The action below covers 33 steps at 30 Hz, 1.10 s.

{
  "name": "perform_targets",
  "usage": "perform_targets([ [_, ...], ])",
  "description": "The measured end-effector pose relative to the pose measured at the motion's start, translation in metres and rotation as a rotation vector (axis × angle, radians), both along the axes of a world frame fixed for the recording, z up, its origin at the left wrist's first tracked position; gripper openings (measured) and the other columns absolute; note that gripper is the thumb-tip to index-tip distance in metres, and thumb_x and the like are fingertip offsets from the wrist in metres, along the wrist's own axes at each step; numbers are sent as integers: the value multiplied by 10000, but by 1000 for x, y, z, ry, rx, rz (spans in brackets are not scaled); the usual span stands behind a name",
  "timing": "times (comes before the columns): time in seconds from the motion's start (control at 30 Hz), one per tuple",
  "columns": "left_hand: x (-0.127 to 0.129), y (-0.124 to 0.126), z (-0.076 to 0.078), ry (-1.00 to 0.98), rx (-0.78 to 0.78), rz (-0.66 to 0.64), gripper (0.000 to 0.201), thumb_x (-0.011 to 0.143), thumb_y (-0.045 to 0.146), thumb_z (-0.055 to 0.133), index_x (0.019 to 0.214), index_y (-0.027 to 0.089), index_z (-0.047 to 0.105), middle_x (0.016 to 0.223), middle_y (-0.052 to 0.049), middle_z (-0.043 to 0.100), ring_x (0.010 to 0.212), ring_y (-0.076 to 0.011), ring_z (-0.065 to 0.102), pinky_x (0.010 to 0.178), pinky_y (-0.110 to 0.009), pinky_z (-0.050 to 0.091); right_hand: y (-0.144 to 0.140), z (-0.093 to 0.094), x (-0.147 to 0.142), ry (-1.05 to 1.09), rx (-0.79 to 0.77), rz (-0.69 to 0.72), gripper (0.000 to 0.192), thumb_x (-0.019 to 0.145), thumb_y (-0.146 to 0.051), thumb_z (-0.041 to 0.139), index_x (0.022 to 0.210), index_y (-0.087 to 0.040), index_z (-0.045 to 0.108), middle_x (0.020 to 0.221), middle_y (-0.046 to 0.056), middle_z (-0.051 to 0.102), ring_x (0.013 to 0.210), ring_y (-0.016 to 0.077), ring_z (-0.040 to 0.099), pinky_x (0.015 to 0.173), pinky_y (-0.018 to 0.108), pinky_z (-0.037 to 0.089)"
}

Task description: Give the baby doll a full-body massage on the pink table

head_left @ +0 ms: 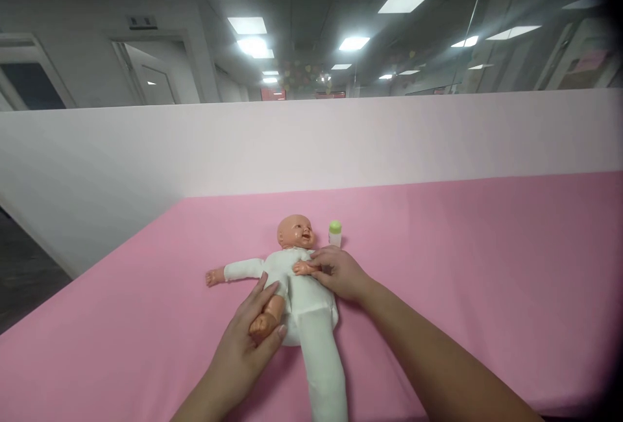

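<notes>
Both hands rest on a baby doll [296, 279] that lies face up on a pink-covered table [487, 266]. Left hand [248, 337] cups the doll's bare foot [263, 321], fingers curled loosely around it with the thumb along one side, so the bent leg sits up out of the white suit [311, 318]. Right hand [341, 273] lies across the doll's chest, fingers wrapped around the small bare hand [304, 268] of the arm nearer to it, holding that arm folded over the body. Judging by how things lie, the dressing or undressing is partway: one trouser leg of the suit trails flat and empty toward the person, between the two forearms, while the torso and the far arm are covered in white cloth. That far arm [233, 271] stretches out to the left of the left hand, its little hand showing past the cuff. The doll has a bald, smiling head [294, 232] just beyond the right hand's fingertips. Just beyond the right hand, beside the doll's head, stands a small bottle with a green cap [335, 232], upright and apart from both hands. A pale partition wall [311, 143] rises behind the table.
</notes>
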<state>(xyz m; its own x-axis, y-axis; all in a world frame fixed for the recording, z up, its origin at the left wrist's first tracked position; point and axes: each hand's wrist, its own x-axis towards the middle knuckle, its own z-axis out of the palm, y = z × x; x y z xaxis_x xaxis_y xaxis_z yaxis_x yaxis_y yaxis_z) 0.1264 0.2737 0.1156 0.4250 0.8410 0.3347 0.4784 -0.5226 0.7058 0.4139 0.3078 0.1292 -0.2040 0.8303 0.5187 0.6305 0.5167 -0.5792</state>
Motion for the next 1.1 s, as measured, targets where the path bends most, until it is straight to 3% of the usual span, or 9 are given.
perform_targets([
  [0.27,-3,3,-2,28,-13,-2,636,953,412,622,1550,365,409,1687,-46,263,1520,-329,306,1195,-575,339,2,0,-1,12,-41,-64,134,869,-211,697,979,-265,752,938,8,741,917,215,657,839,347,502],
  [0.5,-4,3,-1,14,26,3,608,943,406,634,1522,354,456,1677,-46,292,1520,-327,308,1202,-551,344,3,-3,-1,74,-78,-118,165,871,-279,704,1031,-255,734,1010,16,748,978,225,659,849,352,493],
  [0.8,-8,-2,-1,-86,-10,-11,610,949,436,634,1524,342,455,1691,-61,252,1544,-323,252,1229,-570,273,10,-16,16,456,-158,-200,351,909,-503,660,1142,-247,710,1083,39,738,968,219,673,827,332,541],
  [1.0,-13,-6,-3,-199,-9,44,621,925,458,657,1509,335,483,1645,-63,363,1525,-319,306,1224,-546,301,25,-31,40,726,-143,-436,518,849,-609,673,1188,-218,654,903,36,737,773,203,685,664,292,537],
  [1.1,-20,-19,-8,-211,40,90,601,930,438,650,1500,341,487,1632,-60,387,1517,-311,327,1217,-541,317,31,-40,56,749,-159,-542,511,833,-510,686,1266,-250,608,1028,43,747,881,217,716,738,302,561],
])
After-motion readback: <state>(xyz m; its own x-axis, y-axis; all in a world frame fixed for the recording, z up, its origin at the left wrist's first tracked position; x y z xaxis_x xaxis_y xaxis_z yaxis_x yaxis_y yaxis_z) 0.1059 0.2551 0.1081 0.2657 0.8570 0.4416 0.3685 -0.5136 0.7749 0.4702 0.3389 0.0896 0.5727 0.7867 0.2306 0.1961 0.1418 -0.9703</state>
